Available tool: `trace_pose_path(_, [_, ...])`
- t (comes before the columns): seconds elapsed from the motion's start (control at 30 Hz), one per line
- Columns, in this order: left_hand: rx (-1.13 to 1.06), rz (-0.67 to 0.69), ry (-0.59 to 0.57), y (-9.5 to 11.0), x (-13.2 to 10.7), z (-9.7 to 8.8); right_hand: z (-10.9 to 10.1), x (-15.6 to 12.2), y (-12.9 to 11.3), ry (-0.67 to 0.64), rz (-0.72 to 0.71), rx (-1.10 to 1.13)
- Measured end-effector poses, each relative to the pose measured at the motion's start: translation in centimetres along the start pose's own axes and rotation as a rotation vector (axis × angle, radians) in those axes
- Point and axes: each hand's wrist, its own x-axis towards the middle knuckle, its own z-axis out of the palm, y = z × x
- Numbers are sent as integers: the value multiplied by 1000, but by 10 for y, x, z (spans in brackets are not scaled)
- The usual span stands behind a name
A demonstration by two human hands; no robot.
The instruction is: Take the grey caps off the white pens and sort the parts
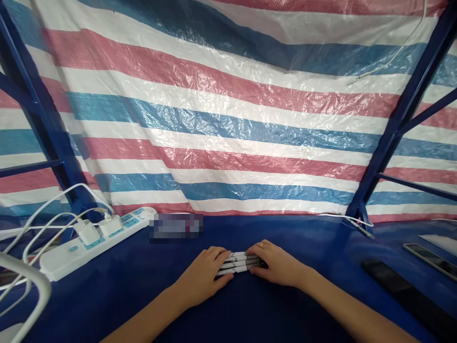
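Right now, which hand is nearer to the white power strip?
Left. The left hand lies right of the power strip, not touching it; the right hand is farther right, at the opposite end of the pen-like sticks.

Wrinkled glare is scattered across the brightly lit striped sheet (228, 119); the table (303, 238) is more dimly lit, one patch (176, 226) pixelated.

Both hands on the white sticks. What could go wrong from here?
1. The white sticks lie side by side between the left hand and right hand; uneven pressure might let one slip out or roll on the blue tabletop.
2. White cables loop beside the power strip; a wide swing to the left might snag one.
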Motion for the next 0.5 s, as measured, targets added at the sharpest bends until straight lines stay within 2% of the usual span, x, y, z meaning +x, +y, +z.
trace_pose_path(0.3, [-1, 19, 18, 3, 2, -1, 4, -15, -3, 10, 8, 14])
trace_pose_path(0.5, [15, 12, 59, 3, 2, 1, 1, -13, 3, 20, 5, 7])
